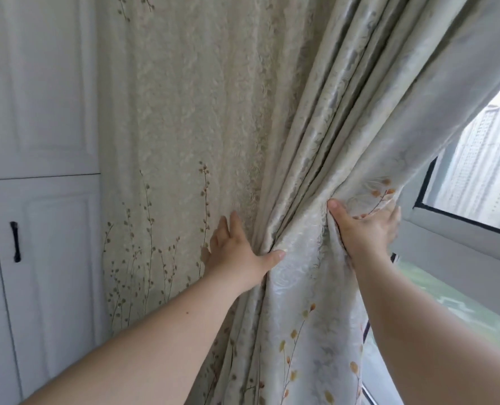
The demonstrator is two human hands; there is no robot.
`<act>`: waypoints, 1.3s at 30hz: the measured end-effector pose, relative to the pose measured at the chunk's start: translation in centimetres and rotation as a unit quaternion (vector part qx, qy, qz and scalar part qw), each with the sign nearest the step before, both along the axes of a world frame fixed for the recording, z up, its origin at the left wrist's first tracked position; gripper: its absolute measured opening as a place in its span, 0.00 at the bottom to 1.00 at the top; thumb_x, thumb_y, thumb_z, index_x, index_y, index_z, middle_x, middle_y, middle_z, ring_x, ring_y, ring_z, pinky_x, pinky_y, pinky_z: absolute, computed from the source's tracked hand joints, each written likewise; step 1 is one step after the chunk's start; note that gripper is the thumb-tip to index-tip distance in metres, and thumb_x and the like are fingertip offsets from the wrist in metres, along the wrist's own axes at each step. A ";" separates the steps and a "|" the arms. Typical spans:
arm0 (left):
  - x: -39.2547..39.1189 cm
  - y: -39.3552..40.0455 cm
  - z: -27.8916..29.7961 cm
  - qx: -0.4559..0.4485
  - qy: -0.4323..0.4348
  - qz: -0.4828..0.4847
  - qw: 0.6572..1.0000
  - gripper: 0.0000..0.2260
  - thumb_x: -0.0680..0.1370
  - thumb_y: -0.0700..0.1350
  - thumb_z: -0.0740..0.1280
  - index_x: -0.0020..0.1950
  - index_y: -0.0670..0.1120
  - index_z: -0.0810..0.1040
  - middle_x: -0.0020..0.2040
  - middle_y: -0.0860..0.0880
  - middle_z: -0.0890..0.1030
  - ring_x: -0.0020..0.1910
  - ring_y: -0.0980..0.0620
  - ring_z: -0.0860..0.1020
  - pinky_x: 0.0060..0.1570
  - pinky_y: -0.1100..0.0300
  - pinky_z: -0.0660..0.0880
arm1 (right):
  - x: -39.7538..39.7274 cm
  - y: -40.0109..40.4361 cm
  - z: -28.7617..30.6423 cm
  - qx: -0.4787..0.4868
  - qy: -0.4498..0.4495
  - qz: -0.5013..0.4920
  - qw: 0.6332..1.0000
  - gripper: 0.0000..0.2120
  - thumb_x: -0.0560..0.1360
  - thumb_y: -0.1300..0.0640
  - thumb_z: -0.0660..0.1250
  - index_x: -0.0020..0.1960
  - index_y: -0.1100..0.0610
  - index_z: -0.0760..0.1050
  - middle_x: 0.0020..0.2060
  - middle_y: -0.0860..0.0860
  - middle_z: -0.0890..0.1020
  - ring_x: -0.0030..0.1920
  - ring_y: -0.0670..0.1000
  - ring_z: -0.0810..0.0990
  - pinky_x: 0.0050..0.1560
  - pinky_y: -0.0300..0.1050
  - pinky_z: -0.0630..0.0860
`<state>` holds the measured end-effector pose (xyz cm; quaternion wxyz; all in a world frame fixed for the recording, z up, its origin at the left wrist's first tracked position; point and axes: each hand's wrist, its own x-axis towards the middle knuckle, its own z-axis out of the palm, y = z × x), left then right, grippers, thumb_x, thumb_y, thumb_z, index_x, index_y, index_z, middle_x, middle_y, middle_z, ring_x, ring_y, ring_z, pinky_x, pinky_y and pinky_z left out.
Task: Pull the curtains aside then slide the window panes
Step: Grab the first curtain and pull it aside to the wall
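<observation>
A cream curtain [316, 141] with a printed twig pattern is gathered into a thick bunch of folds running from the upper right down to the centre. My right hand [365, 229] wraps around the right side of the bunch, thumb on the front and fingers tucked behind the cloth. My left hand [237, 252] presses against the bunch's left side, thumb hooked into the folds and fingers spread on the flat cloth behind. At the right edge, the uncovered window pane [482, 176] shows tall buildings outside, with its grey frame [447, 226] below.
White cabinet doors [38, 112] with black handles [15, 241] fill the left side. A flat stretch of the same patterned fabric [184, 127] hangs between the cabinet and the bunch. A greenish window sill [453, 302] lies under the frame at the lower right.
</observation>
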<state>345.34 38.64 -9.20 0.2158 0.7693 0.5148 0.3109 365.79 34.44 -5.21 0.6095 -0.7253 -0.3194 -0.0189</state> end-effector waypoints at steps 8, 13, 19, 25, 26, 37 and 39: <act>0.2 7.5 1.6 0.039 0.018 -0.099 0.994 0.52 0.69 0.70 0.63 0.75 0.50 0.31 0.78 0.49 0.36 0.77 0.47 0.42 0.74 0.44 0.42 | 1.0 6.0 -0.4 0.065 0.061 0.024 0.996 0.58 0.58 0.35 0.76 0.77 0.48 0.48 0.74 0.52 0.62 0.72 0.58 0.65 0.72 0.59 0.63; -0.4 13.9 1.0 0.030 -0.011 -0.091 0.995 0.55 0.65 0.72 0.64 0.76 0.51 0.32 0.78 0.51 0.36 0.77 0.48 0.42 0.74 0.43 0.41 | -0.5 11.8 0.3 0.091 0.071 0.123 0.986 0.41 0.71 0.47 0.73 0.76 0.50 0.54 0.64 0.49 0.74 0.62 0.53 0.75 0.63 0.51 0.71; -2.1 22.7 2.0 0.050 -0.045 -0.014 0.998 0.58 0.61 0.75 0.64 0.76 0.51 0.33 0.77 0.51 0.34 0.77 0.48 0.40 0.74 0.43 0.41 | -2.7 21.1 1.9 0.060 0.063 0.213 0.973 0.51 0.52 0.25 0.72 0.69 0.50 0.70 0.61 0.49 0.80 0.61 0.54 0.78 0.66 0.57 0.71; -5.8 31.8 2.5 0.137 -0.072 -0.008 0.988 0.53 0.66 0.68 0.67 0.77 0.52 0.35 0.78 0.49 0.54 0.75 0.47 0.58 0.73 0.49 0.57 | -6.5 32.3 2.5 0.076 -0.024 0.192 0.978 0.36 0.72 0.40 0.68 0.74 0.52 0.63 0.73 0.53 0.63 0.73 0.55 0.62 0.71 0.48 0.58; -6.8 33.2 2.6 0.157 -0.081 -0.010 0.984 0.50 0.67 0.66 0.67 0.77 0.54 0.38 0.76 0.49 0.62 0.72 0.46 0.65 0.70 0.51 0.63 | -7.4 34.3 2.4 0.083 -0.015 0.216 0.973 0.36 0.70 0.39 0.69 0.74 0.50 0.64 0.72 0.51 0.65 0.72 0.54 0.64 0.70 0.46 0.59; -18.0 45.6 1.6 0.237 0.015 0.123 0.964 0.25 0.78 0.58 0.58 0.71 0.47 0.64 0.62 0.46 0.77 0.60 0.43 0.76 0.58 0.52 0.74 | -19.9 51.0 1.7 0.113 0.045 0.373 0.920 0.32 0.66 0.36 0.70 0.66 0.48 0.73 0.54 0.41 0.81 0.58 0.47 0.79 0.58 0.45 0.75; -20.5 47.8 1.6 0.232 0.047 0.139 0.962 0.23 0.79 0.57 0.57 0.69 0.45 0.67 0.59 0.44 0.78 0.55 0.42 0.77 0.54 0.51 0.75 | -22.5 53.6 1.3 0.114 0.030 0.363 0.924 0.27 0.72 0.40 0.69 0.67 0.49 0.72 0.54 0.42 0.80 0.57 0.47 0.78 0.54 0.39 0.73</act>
